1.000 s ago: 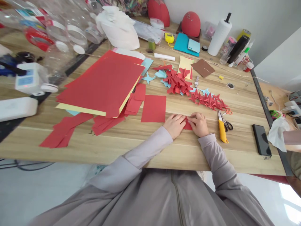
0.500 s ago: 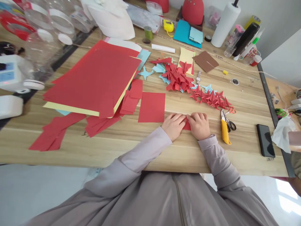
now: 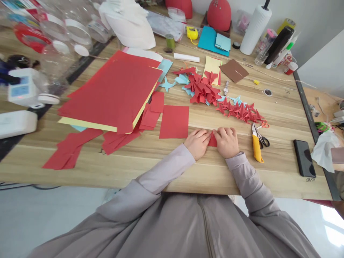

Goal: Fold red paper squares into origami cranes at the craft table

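Note:
Between my hands a small piece of red paper [image 3: 212, 141] lies on the table, mostly covered by my fingers. My left hand [image 3: 197, 144] presses on its left side with the fingers bent together. On the paper's right part, my right hand [image 3: 227, 142] is closed, thumb and fingertips at its upper edge. A flat red paper square [image 3: 174, 122] rests just left of my left hand. Beyond my hands sit a heap of folded red paper shapes [image 3: 202, 89] and a row of red paper stars [image 3: 240, 111].
Large red sheets [image 3: 110, 93] are stacked at the left, with red paper strips [image 3: 64, 150] in front. To the right lie a yellow-handled cutter [image 3: 257, 148], scissors [image 3: 264, 141] and a phone [image 3: 304, 158]. A tape measure [image 3: 191, 33] and a white bottle [image 3: 255, 30] stand at the back.
The view has shifted slightly, bringing more of the table's left side into sight. My hands stay on the small red paper in nearly the same pose.

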`<act>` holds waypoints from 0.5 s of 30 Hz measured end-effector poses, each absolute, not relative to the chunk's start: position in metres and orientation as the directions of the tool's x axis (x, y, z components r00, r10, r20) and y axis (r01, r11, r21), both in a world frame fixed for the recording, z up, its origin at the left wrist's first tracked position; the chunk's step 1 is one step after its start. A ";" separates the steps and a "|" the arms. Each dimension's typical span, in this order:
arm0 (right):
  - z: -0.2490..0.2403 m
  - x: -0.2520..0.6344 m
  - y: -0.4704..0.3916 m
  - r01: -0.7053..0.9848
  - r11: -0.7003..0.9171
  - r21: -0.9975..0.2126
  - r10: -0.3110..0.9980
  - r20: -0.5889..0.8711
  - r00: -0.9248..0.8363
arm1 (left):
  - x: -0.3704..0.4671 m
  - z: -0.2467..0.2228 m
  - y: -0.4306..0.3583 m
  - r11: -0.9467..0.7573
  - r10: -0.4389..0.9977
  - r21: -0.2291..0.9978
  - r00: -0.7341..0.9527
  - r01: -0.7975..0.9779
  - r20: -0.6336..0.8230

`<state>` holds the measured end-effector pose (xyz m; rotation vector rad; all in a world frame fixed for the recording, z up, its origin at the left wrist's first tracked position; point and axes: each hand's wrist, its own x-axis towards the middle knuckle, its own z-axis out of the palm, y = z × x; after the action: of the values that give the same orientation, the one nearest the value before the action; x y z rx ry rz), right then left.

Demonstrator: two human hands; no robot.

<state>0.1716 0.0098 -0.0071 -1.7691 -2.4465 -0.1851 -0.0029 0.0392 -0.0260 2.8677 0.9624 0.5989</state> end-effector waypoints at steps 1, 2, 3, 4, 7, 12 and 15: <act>-0.007 0.171 0.009 0.950 0.309 0.037 0.936 0.165 -0.311 | -0.004 -0.026 0.040 -0.810 0.582 0.165 0.738 0.563 0.341; -0.006 0.170 0.009 0.951 0.308 0.039 0.936 0.165 -0.310 | -0.006 -0.026 0.040 -0.815 0.575 0.157 0.743 0.558 0.342; -0.006 0.170 0.009 0.951 0.306 0.038 0.937 0.166 -0.308 | -0.007 -0.026 0.041 -0.818 0.570 0.152 0.747 0.554 0.343; -0.007 0.170 0.009 0.952 0.305 0.036 0.937 0.167 -0.307 | -0.009 -0.026 0.042 -0.820 0.567 0.148 0.748 0.553 0.345; -0.008 0.171 0.009 0.951 0.308 0.033 0.935 0.171 -0.309 | -0.012 -0.025 0.042 -0.819 0.565 0.132 0.746 0.558 0.352; -0.012 0.172 0.008 0.949 0.313 0.023 0.932 0.183 -0.312 | -0.013 -0.021 0.039 -0.818 0.566 0.115 0.754 0.564 0.334; -0.014 0.173 0.008 0.949 0.316 0.009 0.930 0.194 -0.312 | -0.013 -0.020 0.037 -0.811 0.578 0.121 0.752 0.572 0.317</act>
<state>0.1726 0.0077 -0.0138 -1.7436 -2.4209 -0.1817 -0.0128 0.0374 -0.0198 2.9249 0.9594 0.5378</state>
